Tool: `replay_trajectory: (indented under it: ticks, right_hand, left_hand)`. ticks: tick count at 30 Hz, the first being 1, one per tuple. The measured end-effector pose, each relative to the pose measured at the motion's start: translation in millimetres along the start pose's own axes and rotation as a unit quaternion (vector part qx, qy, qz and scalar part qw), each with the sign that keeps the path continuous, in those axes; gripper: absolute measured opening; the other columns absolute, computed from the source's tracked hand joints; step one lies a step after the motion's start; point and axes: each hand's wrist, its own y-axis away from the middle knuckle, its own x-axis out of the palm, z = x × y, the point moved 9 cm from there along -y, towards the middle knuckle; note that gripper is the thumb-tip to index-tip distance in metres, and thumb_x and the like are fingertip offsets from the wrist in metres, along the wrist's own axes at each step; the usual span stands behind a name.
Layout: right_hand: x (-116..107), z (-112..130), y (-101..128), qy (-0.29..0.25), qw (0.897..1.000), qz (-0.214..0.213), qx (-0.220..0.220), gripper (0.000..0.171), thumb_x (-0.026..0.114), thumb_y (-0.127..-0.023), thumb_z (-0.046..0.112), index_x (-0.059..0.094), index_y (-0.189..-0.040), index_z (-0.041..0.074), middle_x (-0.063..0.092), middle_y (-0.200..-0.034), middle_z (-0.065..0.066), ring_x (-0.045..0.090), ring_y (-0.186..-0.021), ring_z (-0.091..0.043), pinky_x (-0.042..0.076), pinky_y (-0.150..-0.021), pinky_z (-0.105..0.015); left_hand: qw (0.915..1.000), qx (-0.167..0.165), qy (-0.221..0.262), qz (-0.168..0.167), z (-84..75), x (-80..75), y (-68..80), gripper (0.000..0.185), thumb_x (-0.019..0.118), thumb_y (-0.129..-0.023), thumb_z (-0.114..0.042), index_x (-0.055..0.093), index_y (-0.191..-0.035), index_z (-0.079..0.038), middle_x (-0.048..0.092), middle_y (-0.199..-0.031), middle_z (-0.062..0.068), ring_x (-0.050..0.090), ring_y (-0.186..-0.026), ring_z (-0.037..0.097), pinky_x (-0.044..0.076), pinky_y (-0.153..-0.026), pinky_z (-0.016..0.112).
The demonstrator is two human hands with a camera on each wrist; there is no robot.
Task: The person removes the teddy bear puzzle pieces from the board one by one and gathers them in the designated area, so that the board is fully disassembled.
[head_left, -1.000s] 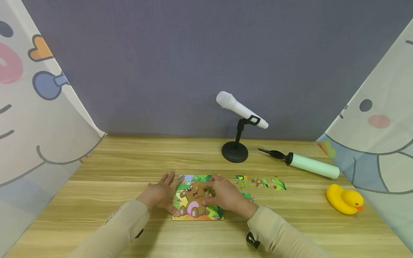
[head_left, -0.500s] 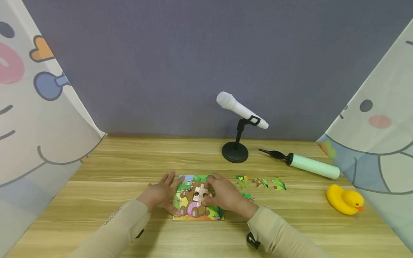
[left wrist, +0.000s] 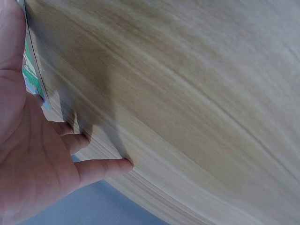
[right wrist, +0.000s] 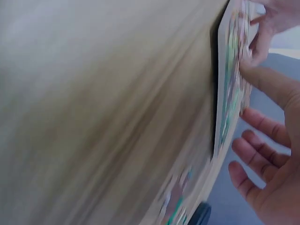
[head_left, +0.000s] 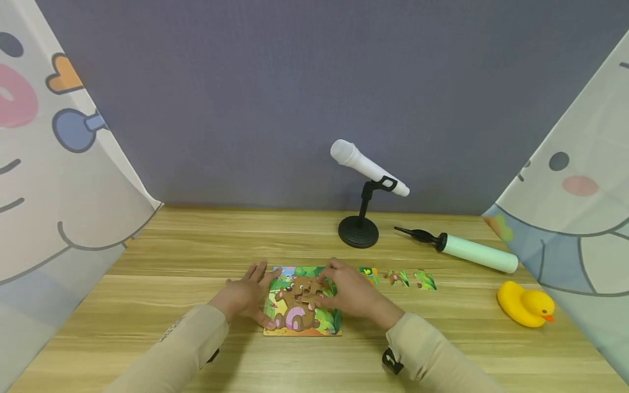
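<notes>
A: Head view, lower centre: left hand (head_left: 244,297) flat, fingers spread, bracing puzzle board (head_left: 302,301); right hand (head_left: 346,293) pinching a brown piece (head_left: 312,293) over the bear.
B: Left wrist view: fingers (left wrist: 105,167) straight on table (left wrist: 197,103).
A: Right wrist view, blurred: pinch unclear. Risk: piece slipping, neighbours lifting.

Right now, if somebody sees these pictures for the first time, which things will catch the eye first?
First, the colourful bear puzzle at the near middle of the wooden table, with the left hand flat at its left edge and the right hand lifting a brown puzzle piece. Behind stands a white microphone on a black stand; a yellow rubber duck sits far right.
</notes>
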Motion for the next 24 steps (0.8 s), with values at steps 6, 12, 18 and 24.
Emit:
replay_trajectory:
  ticks: [6, 12, 18, 24]
  right_hand:
    - [-11, -12, 9, -0.025, 0.999, 0.018, -0.02, 0.035, 0.084, -0.085, 0.033, 0.074, -0.112, 0.013, 0.058, -0.107, 0.003, 0.056, -0.083, -0.014, 0.051, -0.073, -0.031]
    - [-27, -31, 26, -0.05, 0.998, 0.016, -0.021, 0.038, 0.081, -0.087, 0.038, 0.073, -0.117, 0.017, 0.061, -0.111, 0.0, 0.06, -0.092, -0.02, 0.053, -0.078, -0.035]
    - [-44, -50, 47, -0.049, 0.999, 0.019, -0.008, 0.04, 0.081, -0.087, 0.04, 0.072, -0.119, 0.018, 0.062, -0.109, 0.0, 0.06, -0.089, -0.018, 0.051, -0.071, -0.03]
    - [-60, -67, 72, -0.032, 0.999, 0.006, -0.015, 0.04, 0.081, -0.086, 0.04, 0.073, -0.118, 0.018, 0.064, -0.107, 0.001, 0.059, -0.087, -0.017, 0.049, -0.066, -0.028]
  left_hand:
    - [1.0, 0.0, 0.0, 0.0, -0.3, -0.7, 0.9, 0.123, 0.09, -0.068, -0.044, 0.019, -0.162, -0.008, 0.007, -0.165, 0.031, 0.011, -0.151, 0.05, 0.021, -0.102, 0.084]
    - [1.0, 0.004, 0.0, -0.003, -1.1, -1.3, 1.3, 0.123, 0.09, -0.068, -0.045, 0.019, -0.161, -0.008, 0.008, -0.164, 0.032, 0.011, -0.151, 0.05, 0.022, -0.101, 0.085]
    - [1.0, 0.005, 0.002, -0.003, -0.9, -1.1, 1.0, 0.122, 0.09, -0.068, -0.043, 0.019, -0.161, -0.008, 0.007, -0.164, 0.032, 0.011, -0.151, 0.05, 0.022, -0.101, 0.085]
    - [0.9999, 0.008, 0.008, -0.004, -1.6, -1.0, 1.2, 0.122, 0.09, -0.068, -0.043, 0.02, -0.161, -0.008, 0.007, -0.164, 0.032, 0.011, -0.151, 0.05, 0.022, -0.101, 0.085]
